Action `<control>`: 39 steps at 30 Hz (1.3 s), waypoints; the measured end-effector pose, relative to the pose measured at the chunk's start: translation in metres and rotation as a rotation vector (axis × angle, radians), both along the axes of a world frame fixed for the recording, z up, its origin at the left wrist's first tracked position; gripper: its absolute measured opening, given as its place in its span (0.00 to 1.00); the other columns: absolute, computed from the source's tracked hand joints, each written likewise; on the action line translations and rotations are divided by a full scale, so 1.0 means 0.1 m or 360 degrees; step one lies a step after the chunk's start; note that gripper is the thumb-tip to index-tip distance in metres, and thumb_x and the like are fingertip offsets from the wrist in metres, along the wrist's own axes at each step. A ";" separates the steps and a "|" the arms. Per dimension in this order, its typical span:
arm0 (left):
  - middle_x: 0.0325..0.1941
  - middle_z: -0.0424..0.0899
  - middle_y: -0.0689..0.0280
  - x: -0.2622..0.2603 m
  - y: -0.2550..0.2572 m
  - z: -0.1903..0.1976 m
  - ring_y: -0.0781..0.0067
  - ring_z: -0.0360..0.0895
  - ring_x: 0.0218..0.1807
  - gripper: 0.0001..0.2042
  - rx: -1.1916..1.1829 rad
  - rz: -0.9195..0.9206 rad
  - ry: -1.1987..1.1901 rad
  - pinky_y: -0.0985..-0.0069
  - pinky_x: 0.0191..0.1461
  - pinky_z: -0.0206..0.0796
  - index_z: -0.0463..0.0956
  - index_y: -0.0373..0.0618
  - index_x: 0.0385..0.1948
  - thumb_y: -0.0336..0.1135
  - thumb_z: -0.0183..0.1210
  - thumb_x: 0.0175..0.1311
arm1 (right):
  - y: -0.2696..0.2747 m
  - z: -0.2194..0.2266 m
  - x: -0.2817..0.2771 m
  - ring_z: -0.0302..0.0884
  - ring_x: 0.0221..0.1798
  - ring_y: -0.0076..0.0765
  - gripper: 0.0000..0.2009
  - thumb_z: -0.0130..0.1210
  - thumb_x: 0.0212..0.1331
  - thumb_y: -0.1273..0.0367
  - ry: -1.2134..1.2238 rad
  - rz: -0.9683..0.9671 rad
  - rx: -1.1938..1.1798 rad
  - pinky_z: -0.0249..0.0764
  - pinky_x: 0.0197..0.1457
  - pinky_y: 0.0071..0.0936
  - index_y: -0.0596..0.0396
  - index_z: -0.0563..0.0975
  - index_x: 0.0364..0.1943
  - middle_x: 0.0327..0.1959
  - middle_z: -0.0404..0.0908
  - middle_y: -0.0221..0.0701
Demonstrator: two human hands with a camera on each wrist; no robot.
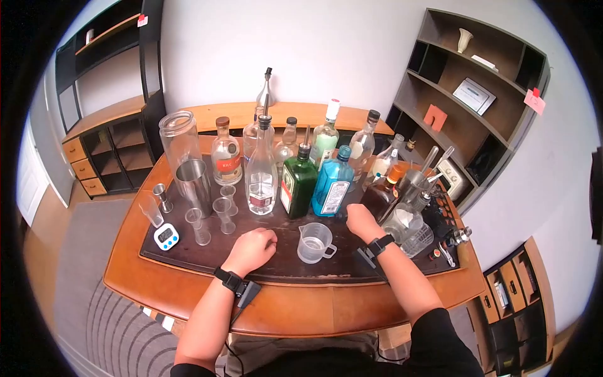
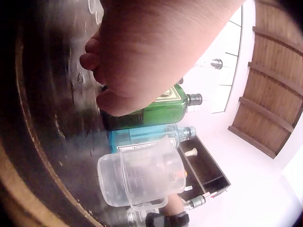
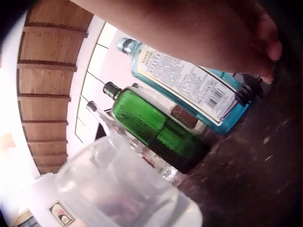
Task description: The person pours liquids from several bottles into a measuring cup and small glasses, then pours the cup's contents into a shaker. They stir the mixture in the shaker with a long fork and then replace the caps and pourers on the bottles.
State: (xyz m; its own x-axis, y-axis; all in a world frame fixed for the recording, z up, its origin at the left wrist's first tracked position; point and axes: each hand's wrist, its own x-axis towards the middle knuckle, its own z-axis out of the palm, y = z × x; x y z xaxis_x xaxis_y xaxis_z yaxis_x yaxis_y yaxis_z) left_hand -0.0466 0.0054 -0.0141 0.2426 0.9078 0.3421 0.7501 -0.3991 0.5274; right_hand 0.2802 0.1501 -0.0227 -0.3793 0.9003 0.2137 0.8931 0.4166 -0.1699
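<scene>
My left hand (image 1: 252, 249) rests on the dark mat, its fingers loosely curled and nothing in them. Right of it stands a clear plastic measuring jug (image 1: 315, 244), its handle towards the right. Beyond the jug my right hand (image 1: 363, 222) lies loosely curled on the mat, close to the blue bottle (image 1: 333, 186). In the right wrist view a small black ribbed piece (image 3: 247, 93) shows right at its fingertips, in front of that bottle's base. Left of the blue bottle stands a green bottle (image 1: 299, 187) with a metal pourer.
Several clear bottles (image 1: 260, 179) line the back. On the left are a metal shaker tin (image 1: 195, 182), a tall glass jar (image 1: 180, 135), small glasses (image 1: 199, 227), a jigger (image 1: 162, 198) and a white timer (image 1: 166, 237). An amber bottle (image 1: 382, 191) and bar tools (image 1: 446, 254) stand right.
</scene>
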 end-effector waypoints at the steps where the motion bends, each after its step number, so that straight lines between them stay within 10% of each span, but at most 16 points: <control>1: 0.33 0.83 0.55 0.00 0.00 0.01 0.52 0.82 0.37 0.07 -0.0002 0.0005 -0.0003 0.60 0.44 0.74 0.81 0.39 0.35 0.30 0.60 0.56 | 0.04 -0.08 0.01 0.81 0.45 0.63 0.06 0.51 0.56 0.76 -0.0017 -0.0052 0.0001 0.78 0.48 0.51 0.63 0.79 0.29 0.35 0.82 0.54; 9: 0.38 0.84 0.55 0.01 -0.01 0.05 0.47 0.82 0.43 0.07 -0.0078 0.0019 -0.0004 0.54 0.48 0.75 0.82 0.43 0.35 0.33 0.60 0.58 | -0.45 0.55 -0.01 0.83 0.43 0.55 0.07 0.63 0.55 0.70 -0.0220 -0.0098 0.0065 0.79 0.45 0.47 0.61 0.83 0.31 0.33 0.83 0.49; 21: 0.38 0.85 0.55 0.01 -0.01 0.03 0.47 0.82 0.44 0.07 -0.0067 0.0022 -0.0012 0.55 0.48 0.75 0.82 0.43 0.35 0.33 0.60 0.57 | -0.07 2.35 -0.03 0.76 0.27 0.16 0.06 0.66 0.60 0.69 0.1235 0.0087 -0.0065 0.72 0.29 0.17 0.57 0.85 0.36 0.26 0.83 0.22; 39: 0.38 0.85 0.55 0.01 -0.01 0.03 0.47 0.82 0.43 0.07 -0.0045 0.0013 0.0005 0.55 0.47 0.75 0.82 0.42 0.34 0.32 0.59 0.57 | 0.46 1.85 -0.47 0.82 0.31 0.28 0.09 0.66 0.59 0.69 0.1042 0.0101 0.0259 0.77 0.39 0.28 0.63 0.83 0.35 0.28 0.85 0.35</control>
State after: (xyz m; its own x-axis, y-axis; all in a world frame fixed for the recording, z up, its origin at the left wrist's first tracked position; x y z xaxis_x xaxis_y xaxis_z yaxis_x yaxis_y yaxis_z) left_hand -0.0460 0.0043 -0.0113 0.2361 0.9191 0.3155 0.7548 -0.3780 0.5362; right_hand 0.2328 0.1964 0.1619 -0.1765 0.8174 0.5483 0.6005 0.5308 -0.5980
